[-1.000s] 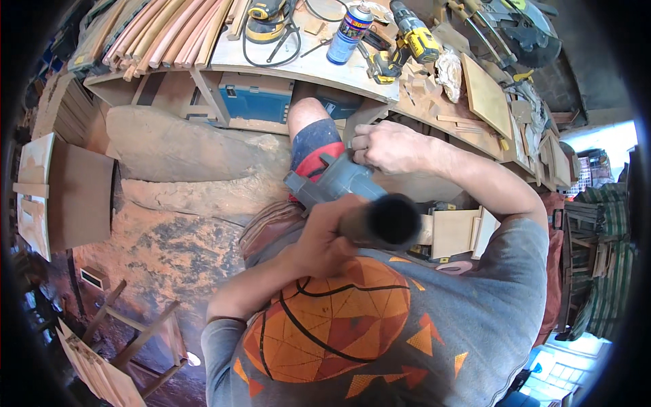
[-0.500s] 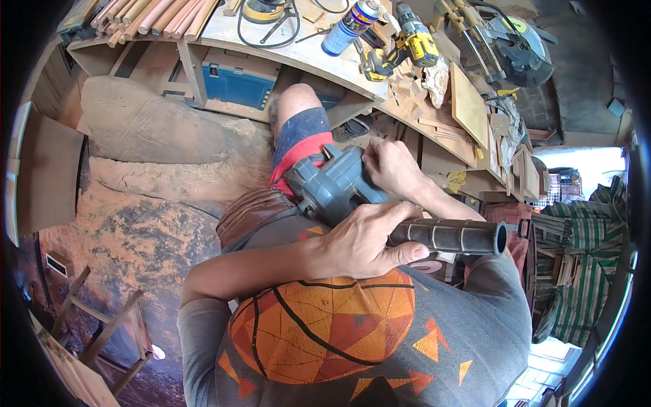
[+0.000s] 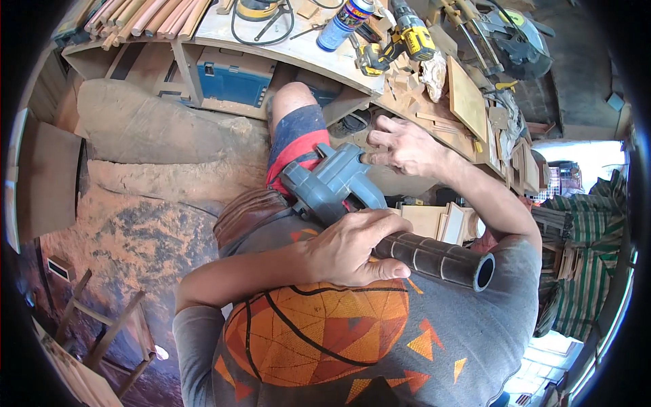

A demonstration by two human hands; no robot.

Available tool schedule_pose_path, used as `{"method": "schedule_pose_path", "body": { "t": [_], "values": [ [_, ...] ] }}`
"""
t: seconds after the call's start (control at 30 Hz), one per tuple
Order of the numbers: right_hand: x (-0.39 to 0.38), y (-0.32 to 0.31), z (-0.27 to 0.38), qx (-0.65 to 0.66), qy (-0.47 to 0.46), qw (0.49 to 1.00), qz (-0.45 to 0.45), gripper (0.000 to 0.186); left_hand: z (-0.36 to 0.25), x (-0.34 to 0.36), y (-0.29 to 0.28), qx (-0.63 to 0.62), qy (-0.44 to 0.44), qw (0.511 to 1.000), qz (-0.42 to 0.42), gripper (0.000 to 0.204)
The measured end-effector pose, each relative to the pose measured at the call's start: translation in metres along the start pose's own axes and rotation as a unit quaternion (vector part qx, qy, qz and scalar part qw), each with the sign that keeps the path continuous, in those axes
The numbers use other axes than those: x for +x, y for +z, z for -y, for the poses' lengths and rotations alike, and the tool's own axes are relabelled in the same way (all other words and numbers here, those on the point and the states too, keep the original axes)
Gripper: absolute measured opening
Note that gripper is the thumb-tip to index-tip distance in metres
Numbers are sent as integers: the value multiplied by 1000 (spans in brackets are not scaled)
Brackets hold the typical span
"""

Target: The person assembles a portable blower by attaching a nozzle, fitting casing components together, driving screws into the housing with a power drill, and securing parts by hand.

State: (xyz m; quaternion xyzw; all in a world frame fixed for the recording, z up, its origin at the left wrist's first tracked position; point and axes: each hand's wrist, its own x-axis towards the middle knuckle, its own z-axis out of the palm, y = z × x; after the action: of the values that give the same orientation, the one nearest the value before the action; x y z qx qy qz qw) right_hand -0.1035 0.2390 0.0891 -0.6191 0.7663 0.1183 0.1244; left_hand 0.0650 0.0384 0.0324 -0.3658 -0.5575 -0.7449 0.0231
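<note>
A handheld blower [image 3: 332, 180] with a grey plastic body rests across my lap, its dark ribbed nozzle tube [image 3: 441, 261] pointing right with the round open end outward. My left hand [image 3: 346, 247] is wrapped over the near end of the tube, thumb along its lower side. At the far right side of the body is my right hand [image 3: 410, 149], slightly blurred. Its fingers are bent inward, the tips close to the edge of the grey housing. Whatever they pinch, if anything, is too small to make out.
A workbench [image 3: 298, 51] ahead holds a spray can [image 3: 344, 26], a yellow-black cordless drill [image 3: 410, 34], wooden rods [image 3: 146, 17] and wood offcuts. A mitre saw [image 3: 519, 44] stands far right. A blue toolbox [image 3: 234, 78] sits underneath. Sawdust covers the floor [image 3: 135, 230] at left.
My right hand has pulled rightward and slightly up along the blower, its fingers now curled. The nozzle end has tilted down and nearer, with my left hand still on the tube.
</note>
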Motion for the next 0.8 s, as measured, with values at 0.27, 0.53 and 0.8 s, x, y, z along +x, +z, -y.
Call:
{"method": "schedule_pose_path", "body": {
  "t": [0.27, 0.53, 0.8],
  "values": [
    [5, 2, 3, 85, 35, 995, 42, 39, -2, 2, -2, -18, -9, 1000, -13, 61],
    [16, -1, 69, 644, 444, 623, 25, 36, 0, 11, -1, -22, -1, 999, -50, 59],
    [-9, 42, 56, 587, 382, 679, -221, 57, -6, -3, -25, -11, -6, 997, -73, 47]
  ]
}}
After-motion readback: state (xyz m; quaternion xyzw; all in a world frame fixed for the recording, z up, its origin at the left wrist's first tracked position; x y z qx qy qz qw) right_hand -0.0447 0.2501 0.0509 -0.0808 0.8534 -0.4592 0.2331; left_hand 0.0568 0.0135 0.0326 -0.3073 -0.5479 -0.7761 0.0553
